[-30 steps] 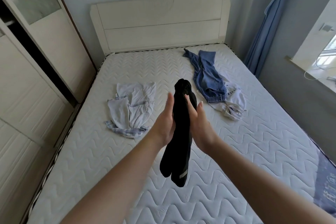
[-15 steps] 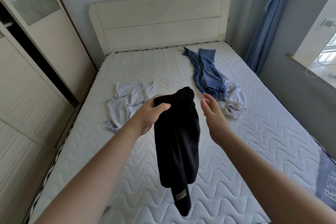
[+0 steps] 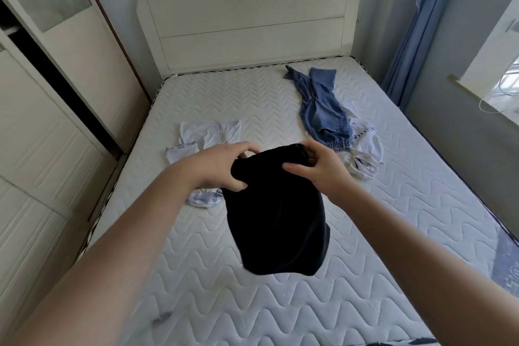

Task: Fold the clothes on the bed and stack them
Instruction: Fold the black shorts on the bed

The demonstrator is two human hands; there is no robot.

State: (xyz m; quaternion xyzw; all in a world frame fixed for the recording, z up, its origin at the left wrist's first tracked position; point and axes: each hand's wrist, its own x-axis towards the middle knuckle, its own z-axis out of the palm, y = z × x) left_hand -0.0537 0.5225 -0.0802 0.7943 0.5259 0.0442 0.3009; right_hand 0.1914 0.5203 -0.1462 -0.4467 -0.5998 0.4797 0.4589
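A black garment (image 3: 276, 216) hangs in the air above the white quilted mattress (image 3: 365, 233). My left hand (image 3: 222, 168) grips its top left corner, and my right hand (image 3: 320, 168) pinches its top right corner, so the waistband is stretched between them. Behind my left hand lies a crumpled white and plaid shirt (image 3: 207, 135), partly hidden by my arm. Blue jeans (image 3: 320, 107) lie at the far right of the bed, overlapping a white garment (image 3: 365, 154) with printed letters.
A cream headboard (image 3: 247, 22) closes the far end of the bed. Wardrobe doors (image 3: 42, 121) line the left side. A blue curtain (image 3: 415, 22) and a window sill (image 3: 483, 98) are on the right. A dark patterned cloth (image 3: 505, 261) lies at the bed's right edge.
My right hand has taken hold of the black garment's top right corner. The garment, held bunched a second ago, now hangs spread between both hands.
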